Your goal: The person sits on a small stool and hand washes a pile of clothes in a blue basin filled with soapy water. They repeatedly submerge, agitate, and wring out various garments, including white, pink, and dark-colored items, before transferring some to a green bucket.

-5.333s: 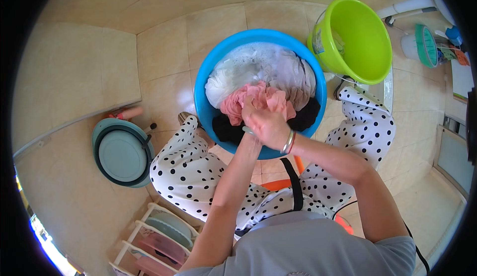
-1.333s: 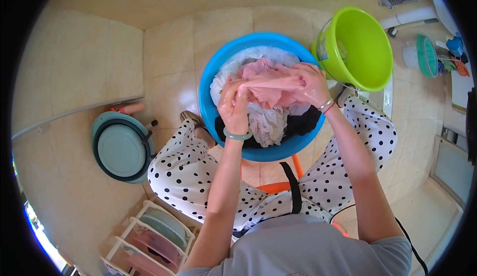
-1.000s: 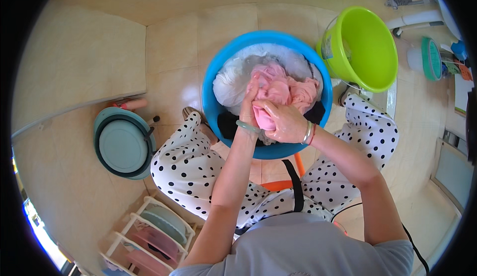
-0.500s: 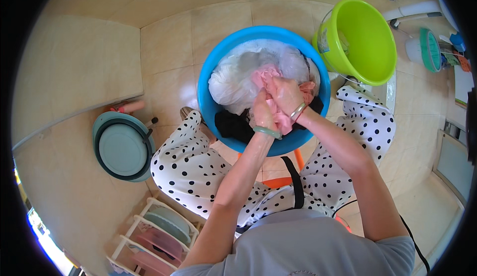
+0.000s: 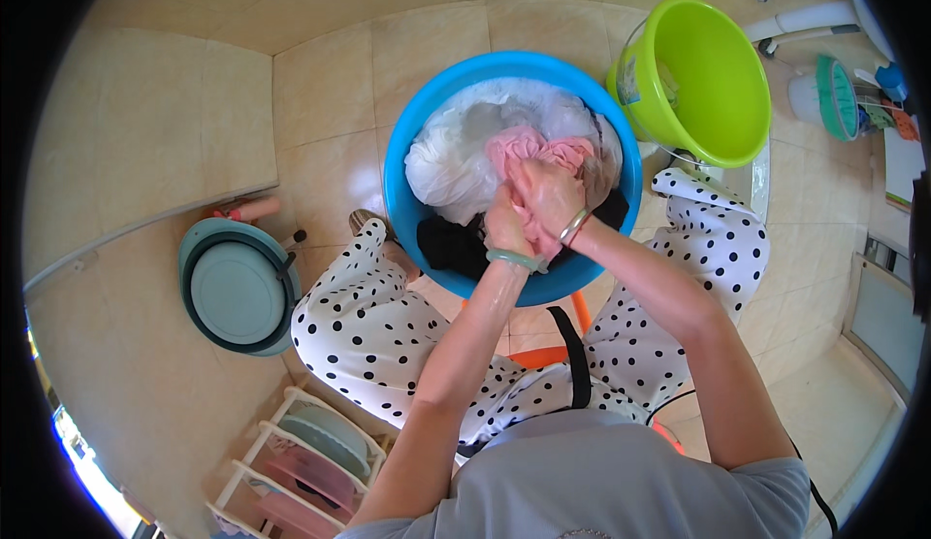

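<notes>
A round blue tub [image 5: 396, 175] stands between my knees, with wet laundry in it. Both my hands are closed on a pink cloth [image 5: 519, 146] over the tub's middle. My left hand [image 5: 506, 224] grips its lower part, a green bangle at the wrist. Pressed against it, my right hand [image 5: 551, 195] wears a silver bangle and bunches the cloth from the right. White fabric [image 5: 446, 165] fills the tub's far and left side. Black fabric [image 5: 451, 246] lies at its near left, and more dark fabric shows at the right.
A lime-green bucket [image 5: 722, 83] stands at the far right of the tub. On the left a folding grey-green basin [image 5: 238, 292] leans by the wall, above a white rack [image 5: 267, 432] holding several basins. A small pail [image 5: 834, 98] sits far right.
My right hand has shifted slightly down and left, closer to my left hand. The pink cloth now spreads wider beyond my fingers, onto the white fabric.
</notes>
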Tool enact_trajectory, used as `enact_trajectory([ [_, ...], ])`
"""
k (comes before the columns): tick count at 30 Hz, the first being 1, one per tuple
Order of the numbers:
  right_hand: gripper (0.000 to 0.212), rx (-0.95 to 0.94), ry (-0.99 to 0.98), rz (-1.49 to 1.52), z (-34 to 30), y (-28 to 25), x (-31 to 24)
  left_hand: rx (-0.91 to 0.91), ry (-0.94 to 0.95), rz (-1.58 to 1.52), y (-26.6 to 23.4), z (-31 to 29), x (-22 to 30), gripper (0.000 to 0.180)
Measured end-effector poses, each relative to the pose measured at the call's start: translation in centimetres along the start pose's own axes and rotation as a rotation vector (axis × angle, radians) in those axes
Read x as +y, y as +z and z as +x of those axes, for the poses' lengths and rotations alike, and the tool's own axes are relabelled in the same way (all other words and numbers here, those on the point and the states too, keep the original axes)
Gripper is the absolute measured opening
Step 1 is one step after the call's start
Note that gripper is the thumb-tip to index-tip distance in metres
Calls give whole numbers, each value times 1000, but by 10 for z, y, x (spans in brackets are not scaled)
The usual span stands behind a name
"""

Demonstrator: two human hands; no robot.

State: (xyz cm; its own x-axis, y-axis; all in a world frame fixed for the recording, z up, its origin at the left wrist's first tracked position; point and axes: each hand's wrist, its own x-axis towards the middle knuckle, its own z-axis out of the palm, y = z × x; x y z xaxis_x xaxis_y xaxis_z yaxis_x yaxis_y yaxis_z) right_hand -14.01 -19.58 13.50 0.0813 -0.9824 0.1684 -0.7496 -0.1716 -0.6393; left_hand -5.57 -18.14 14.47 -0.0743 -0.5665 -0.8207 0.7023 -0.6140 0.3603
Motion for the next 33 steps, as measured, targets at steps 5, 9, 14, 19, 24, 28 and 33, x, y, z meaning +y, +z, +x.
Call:
enact_trajectory([
  [5,22,-71,-249,192,-25,2,-81,-858,-23,-409,-57,44,21,28],
  [9,15,-82,-51,-105,17,-10,57,-156,-119,-93,23,-18,6,28],
  [14,22,220,1,-214,33,-37,31,-412,-185,-243,-8,10,47,49],
  [19,22,-153,-82,-105,20,-46,21,-348,-46,-147,-12,26,64,50],
  [24,13,-40,314,374,16,-38,40,-367,370,460,-12,31,64,50],
  [28,3,89,287,531,34,-76,6,-122,930,1424,-10,26,67,61],
  [33,4,212,414,1050,40,-109,-26,217,1057,1568,-26,37,57,57],
])
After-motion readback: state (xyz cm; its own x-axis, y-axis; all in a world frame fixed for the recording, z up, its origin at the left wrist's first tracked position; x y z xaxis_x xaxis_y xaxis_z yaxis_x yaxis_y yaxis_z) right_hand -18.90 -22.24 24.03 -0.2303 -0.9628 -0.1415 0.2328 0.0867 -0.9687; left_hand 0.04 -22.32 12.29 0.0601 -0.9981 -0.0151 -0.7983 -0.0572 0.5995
